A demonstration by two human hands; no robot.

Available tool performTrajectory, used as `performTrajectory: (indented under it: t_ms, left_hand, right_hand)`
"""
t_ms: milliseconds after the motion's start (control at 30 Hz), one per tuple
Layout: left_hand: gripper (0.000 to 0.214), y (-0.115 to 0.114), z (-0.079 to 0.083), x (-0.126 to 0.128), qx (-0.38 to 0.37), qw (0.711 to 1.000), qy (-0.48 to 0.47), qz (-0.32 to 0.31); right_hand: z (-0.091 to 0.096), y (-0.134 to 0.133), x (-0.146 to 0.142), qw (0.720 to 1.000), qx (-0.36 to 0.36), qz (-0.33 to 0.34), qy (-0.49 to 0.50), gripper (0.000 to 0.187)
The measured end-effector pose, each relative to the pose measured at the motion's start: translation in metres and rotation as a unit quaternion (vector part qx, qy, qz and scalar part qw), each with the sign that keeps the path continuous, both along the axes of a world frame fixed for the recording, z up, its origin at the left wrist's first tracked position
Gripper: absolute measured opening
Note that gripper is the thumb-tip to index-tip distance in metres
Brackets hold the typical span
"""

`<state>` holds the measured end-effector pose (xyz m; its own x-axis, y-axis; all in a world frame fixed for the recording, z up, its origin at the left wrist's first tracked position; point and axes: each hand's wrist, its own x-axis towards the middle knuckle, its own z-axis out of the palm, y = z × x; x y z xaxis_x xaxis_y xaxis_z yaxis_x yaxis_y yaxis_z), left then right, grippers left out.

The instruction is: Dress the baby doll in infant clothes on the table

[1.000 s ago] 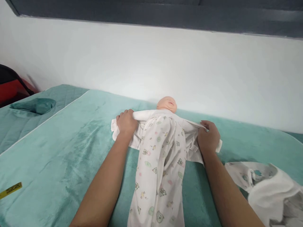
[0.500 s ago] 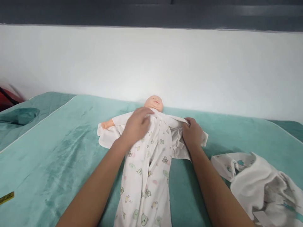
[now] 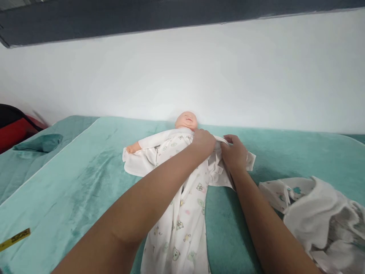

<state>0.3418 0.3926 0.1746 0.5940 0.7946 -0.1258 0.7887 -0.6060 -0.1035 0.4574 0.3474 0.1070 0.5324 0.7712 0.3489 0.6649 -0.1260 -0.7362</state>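
Observation:
A baby doll [image 3: 186, 120] lies on its back, head toward the wall, in a white shirt. A white printed romper [image 3: 179, 243] lies along its body, the sleeves spread at both sides. One doll hand [image 3: 133, 147] sticks out of a shirt cuff on the left. My left hand [image 3: 204, 141] crosses the doll's chest and closes around its sleeved arm by the shoulder; the fingertips are hidden. My right hand [image 3: 235, 154] grips the outer end of that same arm, thumb and fingers curled around the white cloth.
A crumpled white garment [image 3: 319, 213] lies at the right on the green bedspread [image 3: 91, 198]. A yellow strip with dark print [image 3: 15, 239] is at lower left. A red and black object [image 3: 14, 127] stands beyond the left side. The white wall [image 3: 182, 76] rises behind the doll.
My left hand has moved right, from the doll's chest to its sleeved arm beside my right hand. My right hand keeps its grip. The camera view has tilted slightly.

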Motion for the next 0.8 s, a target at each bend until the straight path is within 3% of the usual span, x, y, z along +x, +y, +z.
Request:
performTrajectory:
  t_ms: [167, 367, 567, 667, 800]
  left_hand:
    - [0.035, 0.006, 0.001, 0.000, -0.012, 1.000, 0.008, -0.008]
    - [0.036, 0.002, 0.039, -0.033, 0.007, 0.999, -0.020, -0.023]
    - [0.037, -0.002, 0.067, -0.065, 0.032, 0.999, -0.020, 0.022]
    - [0.036, -0.002, 0.065, -0.071, 0.033, 0.998, -0.034, 0.038]
    - [0.033, -0.003, 0.050, -0.060, 0.032, 0.999, -0.034, 0.024]
  right_hand:
    - [-0.001, 0.002, 0.003, 0.996, 0.072, 0.041, 0.029, 0.032]
    - [0.004, 0.002, 0.007, 0.974, 0.154, 0.045, 0.158, 0.027]
    - [0.005, 0.005, 0.016, 0.904, 0.232, 0.028, 0.357, 0.035]
    - [0.005, 0.007, 0.017, 0.876, 0.224, 0.019, 0.426, 0.032]
    - [0.003, 0.008, 0.021, 0.823, 0.213, 0.043, 0.525, 0.030]
